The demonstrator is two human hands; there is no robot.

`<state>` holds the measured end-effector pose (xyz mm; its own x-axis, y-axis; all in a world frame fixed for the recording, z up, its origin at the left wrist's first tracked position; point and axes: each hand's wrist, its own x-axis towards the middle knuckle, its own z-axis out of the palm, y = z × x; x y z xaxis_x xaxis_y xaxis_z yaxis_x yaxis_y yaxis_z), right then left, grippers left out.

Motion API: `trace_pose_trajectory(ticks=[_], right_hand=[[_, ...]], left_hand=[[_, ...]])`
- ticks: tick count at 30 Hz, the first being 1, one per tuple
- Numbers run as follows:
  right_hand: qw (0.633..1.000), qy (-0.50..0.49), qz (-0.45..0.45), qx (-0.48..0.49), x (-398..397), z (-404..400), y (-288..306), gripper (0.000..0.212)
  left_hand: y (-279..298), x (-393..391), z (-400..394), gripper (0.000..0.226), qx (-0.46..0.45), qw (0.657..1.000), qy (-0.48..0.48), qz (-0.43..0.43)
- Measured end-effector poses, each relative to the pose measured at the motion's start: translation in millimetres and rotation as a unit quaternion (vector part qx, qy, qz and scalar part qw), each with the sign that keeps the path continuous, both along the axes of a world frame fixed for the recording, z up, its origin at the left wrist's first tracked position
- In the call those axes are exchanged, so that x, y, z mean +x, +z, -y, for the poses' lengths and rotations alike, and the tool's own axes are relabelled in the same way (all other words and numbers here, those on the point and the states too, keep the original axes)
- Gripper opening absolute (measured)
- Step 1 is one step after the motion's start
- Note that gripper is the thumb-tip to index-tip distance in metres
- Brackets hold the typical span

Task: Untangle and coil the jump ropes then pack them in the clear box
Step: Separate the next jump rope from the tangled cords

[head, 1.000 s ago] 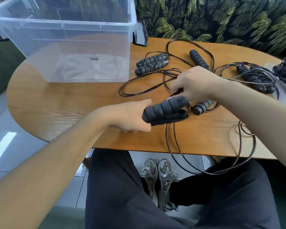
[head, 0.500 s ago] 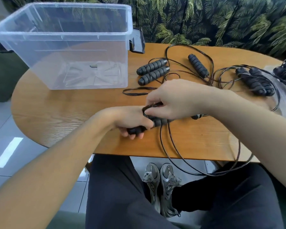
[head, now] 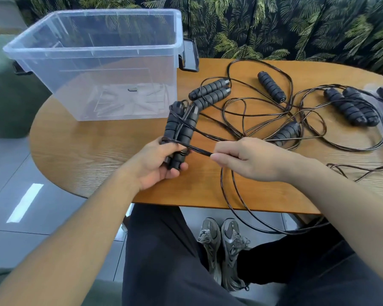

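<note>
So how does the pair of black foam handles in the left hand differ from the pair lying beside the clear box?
The held pair of black foam handles stands nearly upright, gripped by the left hand; the pair lying by the clear plastic box rests flat on the wooden table. The held pair has black cord crossing it, pulled by the right hand; the lying pair shows none wrapped round it. Both pairs sit side by side, ribbed and black.

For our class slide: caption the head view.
Left hand grips paired handles; right hand pulls black cord taut beside clear box.
</note>
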<state>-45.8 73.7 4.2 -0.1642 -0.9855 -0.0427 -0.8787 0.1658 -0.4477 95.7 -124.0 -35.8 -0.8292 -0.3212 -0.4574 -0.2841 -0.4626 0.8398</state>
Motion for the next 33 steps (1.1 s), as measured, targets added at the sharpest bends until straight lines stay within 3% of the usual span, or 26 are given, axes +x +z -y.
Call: trace_pose_trajectory(ticks=[6,10,13,17,22,28,33], right_hand=[[1.000,0.011,0.009,-0.008,-12.5,-6.7,-20.7,0.035],[0.998,0.001,0.028,-0.047,-19.0,-1.5,-18.0,0.028],[0.995,-0.035,0.073,-0.063,-33.2,0.3,-4.1,0.036],[0.998,0.001,0.062,0.023,-32.2,7.0,3.0,0.040],[0.994,0.087,0.004,0.069,-4.7,24.5,-13.4,0.032],[0.988,0.029,0.069,0.132,-14.8,36.4,-9.4,0.030],[0.987,0.027,0.079,0.136,-13.7,35.3,-12.2,0.039]], left_hand=[[-4.1,8.5,5.3,0.037,0.002,0.993,-0.107,-0.055],[-3.0,11.5,8.8,0.038,0.003,0.992,-0.114,-0.052],[-3.4,12.5,9.6,0.033,0.026,0.989,-0.134,-0.056],[-11.4,12.4,7.8,0.043,0.067,0.984,-0.122,-0.107],[-18.6,13.8,8.9,0.031,0.101,0.979,-0.106,-0.140],[-19.9,14.2,13.5,0.020,0.095,0.973,-0.148,-0.147],[-20.1,16.0,14.2,0.047,0.077,0.964,-0.194,-0.162]])
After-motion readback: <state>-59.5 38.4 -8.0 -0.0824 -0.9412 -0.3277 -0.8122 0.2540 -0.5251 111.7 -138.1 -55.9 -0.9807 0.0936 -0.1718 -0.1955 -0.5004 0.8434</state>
